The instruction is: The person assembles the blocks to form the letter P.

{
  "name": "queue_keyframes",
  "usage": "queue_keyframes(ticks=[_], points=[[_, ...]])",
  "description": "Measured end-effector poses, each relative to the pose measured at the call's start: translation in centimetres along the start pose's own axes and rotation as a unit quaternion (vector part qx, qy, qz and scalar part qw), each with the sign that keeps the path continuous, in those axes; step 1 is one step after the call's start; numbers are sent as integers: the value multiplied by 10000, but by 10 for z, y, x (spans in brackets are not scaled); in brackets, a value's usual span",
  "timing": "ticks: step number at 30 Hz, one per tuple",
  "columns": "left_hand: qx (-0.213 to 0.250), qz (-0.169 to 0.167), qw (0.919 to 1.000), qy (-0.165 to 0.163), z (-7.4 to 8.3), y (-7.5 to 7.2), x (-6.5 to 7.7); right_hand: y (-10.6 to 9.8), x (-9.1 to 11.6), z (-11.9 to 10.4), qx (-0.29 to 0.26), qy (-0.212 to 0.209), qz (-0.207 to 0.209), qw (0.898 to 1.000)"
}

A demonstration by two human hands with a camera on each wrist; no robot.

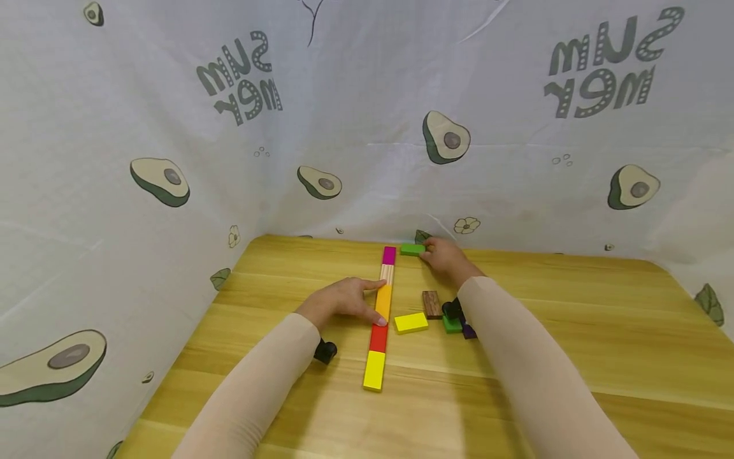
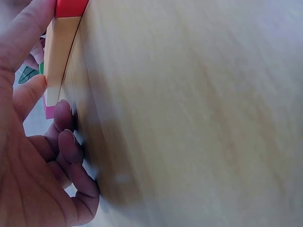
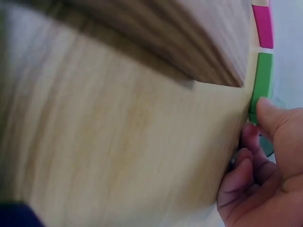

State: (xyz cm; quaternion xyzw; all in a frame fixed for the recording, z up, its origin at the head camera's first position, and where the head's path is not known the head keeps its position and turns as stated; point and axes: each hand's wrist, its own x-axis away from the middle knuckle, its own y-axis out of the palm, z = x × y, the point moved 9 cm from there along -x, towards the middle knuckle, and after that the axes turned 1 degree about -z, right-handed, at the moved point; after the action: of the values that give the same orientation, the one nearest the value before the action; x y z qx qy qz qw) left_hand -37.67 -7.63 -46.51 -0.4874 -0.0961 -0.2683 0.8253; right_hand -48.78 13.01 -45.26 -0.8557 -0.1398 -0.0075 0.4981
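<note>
A straight row of blocks runs away from the person: yellow [image 1: 374, 371], red [image 1: 378, 340], orange [image 1: 383, 301], striped pale wood [image 1: 387, 274] and magenta [image 1: 389, 255] at the far end. My left hand [image 1: 343, 297] touches the row from the left, thumb near the red-orange joint, index finger near the pale wood block. In the left wrist view its other fingers bend beside the table. With thumb and fingertips, my right hand [image 1: 448, 258] pinches the right end of a green block [image 1: 410, 250]. That block lies crosswise by the magenta one, a narrow gap between them.
Right of the row lie a loose yellow block [image 1: 411, 322], a dark brown wood block [image 1: 431, 305], a second green block [image 1: 452, 325] and a dark purple block [image 1: 469, 332] partly hidden by the right sleeve. A printed cloth [image 1: 367, 210] hangs behind the wooden table [image 1: 287, 255].
</note>
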Motion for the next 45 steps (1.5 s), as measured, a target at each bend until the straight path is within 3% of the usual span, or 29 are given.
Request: queue_keyframes(ticks=[9,18,29,33,37,41,45], points=[[-20,3,10000,30,1,-1,1,1,-8,0,221,131,-25,9997],[1,-11,10000,37,3,-2,3,4,-13,-3,383,-62,18,9992],[11,-11,10000,52,3,-2,2,7,-16,-1,364,140,-82,9992],[39,-11,10000,8,2,-1,1,6,-13,-2,125,26,-60,9999],[17,-18,10000,-60,1,-1,1,-1,-5,-7,-202,-405,-118,9989],[36,-23,10000,-89,1,0,1,-3,10,-11,-234,-843,-655,9940],[16,4,10000,-70,1,-1,0,2,34,-12,-94,-1039,-1544,9825]])
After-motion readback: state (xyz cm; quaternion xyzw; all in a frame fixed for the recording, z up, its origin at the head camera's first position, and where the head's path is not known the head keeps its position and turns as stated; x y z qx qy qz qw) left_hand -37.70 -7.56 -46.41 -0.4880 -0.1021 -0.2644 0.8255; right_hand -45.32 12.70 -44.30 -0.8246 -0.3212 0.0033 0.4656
